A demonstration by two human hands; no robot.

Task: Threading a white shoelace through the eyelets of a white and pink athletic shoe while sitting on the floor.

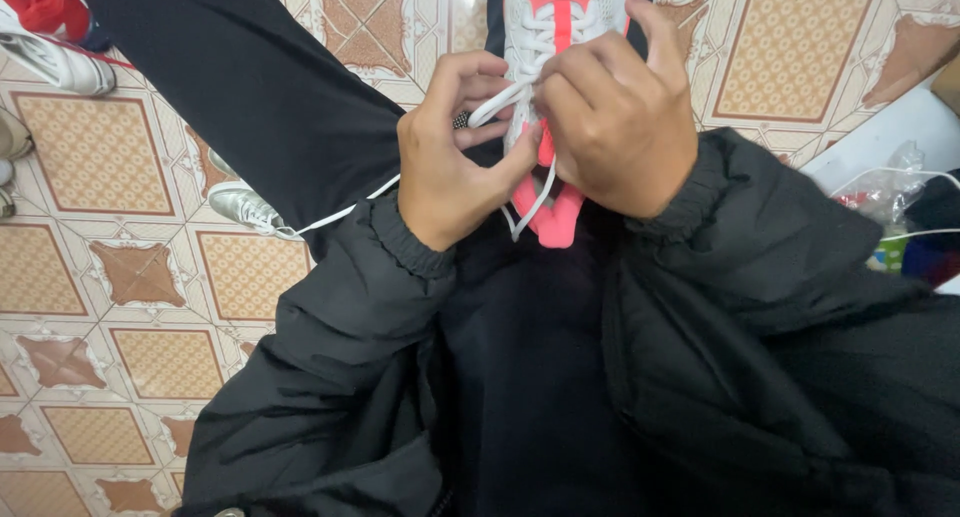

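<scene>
On the tiled floor [130, 307] at the far left lie a white sneaker [55, 62] and, nearer the dark trouser leg, another white shoe [240, 205]. The left hand [450, 152] pinches a white lace [495, 105] between thumb and fingers, while the right hand [615, 117] is closed over the lacing of a white-and-pink shoe [555, 22] held up close to the black jacket. At the far right sit a plastic bag [885, 192] and white cable [900, 173].

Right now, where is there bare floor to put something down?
Bare tiled floor lies at the lower left, bordered by the black sleeve and the white shoe trailing a lace. More shows at the top right, above the white table edge. It is crowded in the middle, where the left hand and right hand work the white-and-pink shoe.
</scene>
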